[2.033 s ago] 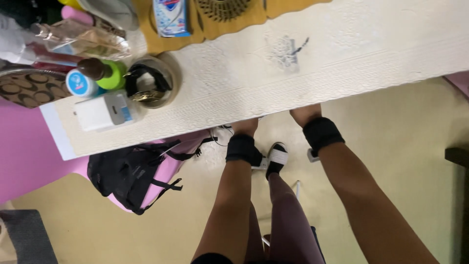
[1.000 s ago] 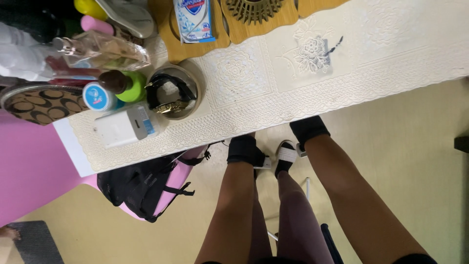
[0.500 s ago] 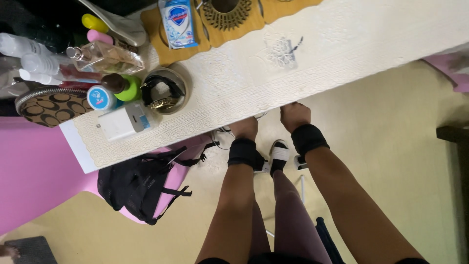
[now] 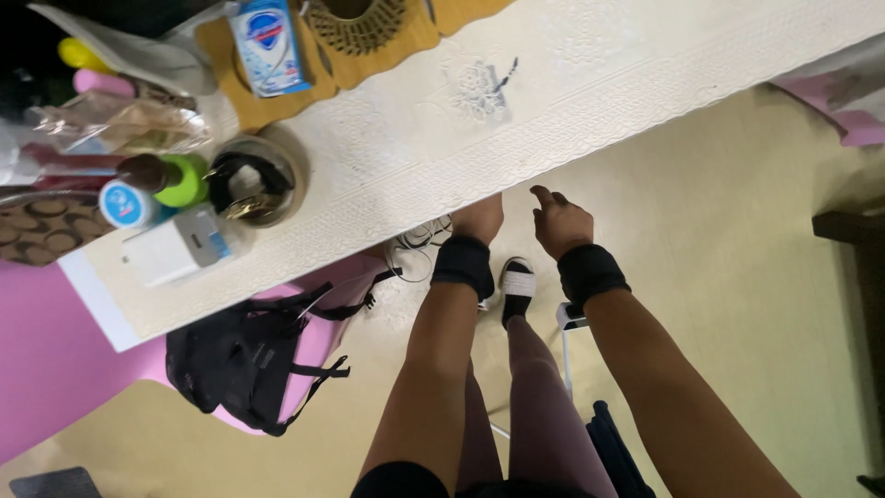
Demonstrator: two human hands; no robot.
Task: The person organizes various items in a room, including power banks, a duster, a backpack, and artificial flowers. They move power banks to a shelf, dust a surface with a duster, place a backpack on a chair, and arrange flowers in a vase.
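Right hand [image 4: 560, 221]: empty, fingers loosely curled and apart, hovering just off the near edge of the desk [image 4: 645, 65]; black wrist band below it. Left hand [image 4: 478, 219]: partly tucked under the desk edge; whether its grip is open or closed cannot be told, and nothing is seen in it. Black wrist band likewise.

Desk: long, pale, with an embossed cover; the stretch nearest both hands is bare but for a faint flower print [image 4: 475, 88].

Farther left on the desk: round metal bowl [image 4: 247, 182] with dark odds and ends, green-capped bottle [image 4: 166, 175], small blue-lidded jar [image 4: 124, 205], white box [image 4: 175, 247], blue and white carton [image 4: 267, 46] on a wooden mat [image 4: 277, 88].

Floor below: black backpack [image 4: 240, 360] on a pink seat [image 4: 55, 369]; a sandalled foot [image 4: 516, 286].

Step, as judged: both hands at the desk edge, nothing yet grasped.
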